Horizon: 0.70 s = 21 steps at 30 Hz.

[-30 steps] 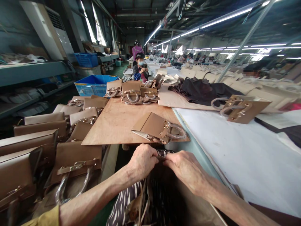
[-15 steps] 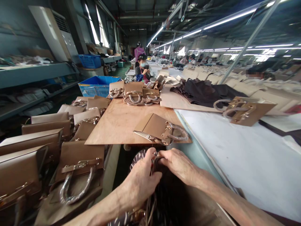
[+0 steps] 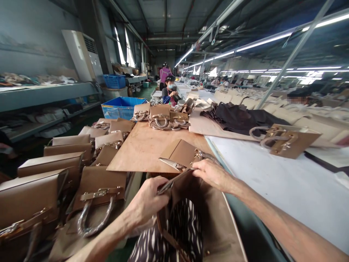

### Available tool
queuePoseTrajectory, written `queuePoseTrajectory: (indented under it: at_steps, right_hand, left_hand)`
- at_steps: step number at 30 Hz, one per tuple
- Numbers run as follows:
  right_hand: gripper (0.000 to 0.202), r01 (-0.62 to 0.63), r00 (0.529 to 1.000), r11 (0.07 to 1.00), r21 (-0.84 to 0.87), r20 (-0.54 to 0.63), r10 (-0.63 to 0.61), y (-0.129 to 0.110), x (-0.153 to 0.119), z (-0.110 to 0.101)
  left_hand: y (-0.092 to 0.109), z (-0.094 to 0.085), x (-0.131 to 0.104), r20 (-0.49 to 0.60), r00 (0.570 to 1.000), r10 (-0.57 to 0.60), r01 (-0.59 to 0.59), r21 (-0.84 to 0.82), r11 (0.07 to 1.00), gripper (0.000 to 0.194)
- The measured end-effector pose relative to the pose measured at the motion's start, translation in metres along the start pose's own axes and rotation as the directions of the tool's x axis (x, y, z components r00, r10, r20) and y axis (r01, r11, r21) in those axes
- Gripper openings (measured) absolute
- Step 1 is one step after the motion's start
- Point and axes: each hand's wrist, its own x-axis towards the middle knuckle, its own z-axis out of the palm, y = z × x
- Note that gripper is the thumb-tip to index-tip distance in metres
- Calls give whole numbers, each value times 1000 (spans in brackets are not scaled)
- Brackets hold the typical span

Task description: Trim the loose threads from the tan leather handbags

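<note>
Between my two hands a brown handbag (image 3: 218,218) is held up near my lap, its edge stretched from one hand to the other. My left hand (image 3: 149,200) pinches the left part of that edge, fingers closed. The right part is gripped by my right hand (image 3: 211,174), thumb and fingers pressed together. Below the edge, patterned black-and-white cloth (image 3: 188,218) shows. Just beyond my right hand, a tan handbag (image 3: 177,153) lies on the brown board, its handle partly hidden by the hand.
Several tan handbags (image 3: 103,178) crowd the left side, and more stand at the far end of the board (image 3: 136,153). Behind them is a blue crate (image 3: 122,105). Dark leather pieces (image 3: 240,116) and another handbag (image 3: 291,140) lie to the right. A masked co-worker (image 3: 170,91) sits further back.
My hands have moved apart, left hand to the left and down, spreading the handbag's edge between them. More of its brown surface and the patterned cloth now shows. The view has tilted upward slightly.
</note>
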Motion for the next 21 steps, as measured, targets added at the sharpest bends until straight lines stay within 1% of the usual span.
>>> queuePoseTrajectory:
  at_steps: [2,3,5,9,13,15,17,18,21]
  right_hand:
    - [21,-12,1000,1000,9,-12,12,2,2,-12]
    - [21,-16,1000,1000,15,-12,16,2,1,-17]
    - [21,-15,1000,999,33,0,16,2,-3,-23]
    - [23,-11,999,997,80,48,7,0,-16,-19]
    - [25,-27,997,990,141,80,16,-5,-23,-11]
    - [25,-36,996,984,173,86,21,-7,-23,-9]
    - [25,-49,995,980,192,97,31,-10,-25,-4]
    - [25,-61,993,978,201,108,39,-12,-27,0]
    - [25,-118,983,960,255,169,75,-14,-43,20]
  left_hand:
    - [1,-15,16,25,997,79,-78,-36,996,31]
    - [0,-22,23,54,993,102,-99,-60,993,31]
    - [-2,-33,34,125,985,116,-102,-113,988,34]
    - [-11,-51,43,259,964,68,-15,-198,980,41]
    - [-15,-72,54,353,935,-20,94,-193,977,36]
    - [-15,-80,63,421,906,-51,151,-206,967,34]
    - [-17,-82,69,500,864,-63,208,-240,948,33]
    - [-20,-80,70,537,841,-69,236,-249,939,31]
    - [-31,-66,63,615,783,-93,292,-231,928,30]
